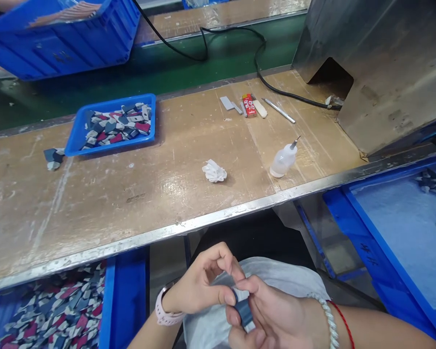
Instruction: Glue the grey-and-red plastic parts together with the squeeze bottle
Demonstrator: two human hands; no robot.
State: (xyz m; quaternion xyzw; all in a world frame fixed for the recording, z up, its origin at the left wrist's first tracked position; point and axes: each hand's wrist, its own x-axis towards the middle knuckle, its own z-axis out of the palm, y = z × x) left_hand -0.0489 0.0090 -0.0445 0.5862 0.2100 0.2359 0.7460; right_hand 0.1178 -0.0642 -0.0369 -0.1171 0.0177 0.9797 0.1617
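A small dark blue and white piece (243, 310) is between my two hands, over my lap in front of the bench. My right hand (276, 310) is closed around it, partly hiding its lower end. My left hand (207, 278) has its thumb against the upper edge, and its curled fingers meet the right fingertips there. A crumpled white tissue (214, 171) and a clear squeeze bottle (283, 161) with a metal needle tip are nearest on the bench.
Similar pieces fill a blue tray (111, 151) and a lower left bin (108, 300); a few lie beside the tray. A pen-like tool (279, 111) and red packet (249, 105) lie farther back. A metal housing (388, 82) stands right, above another blue bin (370, 257).
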